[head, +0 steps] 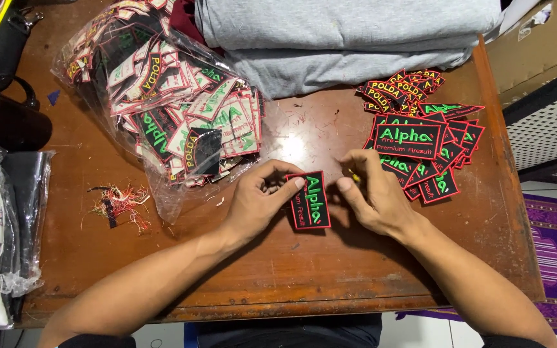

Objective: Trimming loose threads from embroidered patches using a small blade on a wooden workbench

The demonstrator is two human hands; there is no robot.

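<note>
Head view shows the left hand pinching a black rectangular patch with red border above the brown table, the right hand curled beside it around something small and yellow, between a clear bag of patches and a loose pile of patches.

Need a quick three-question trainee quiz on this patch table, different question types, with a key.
1. True or false: the left hand holds the black patch.
2. Which side of the wooden table has the loose patch pile: A) the person's right, B) the person's left?
3. Fill in: the clear plastic bag of patches lies in front of folded ____ fabric.

Key: 1 true; 2 A; 3 grey.
</note>
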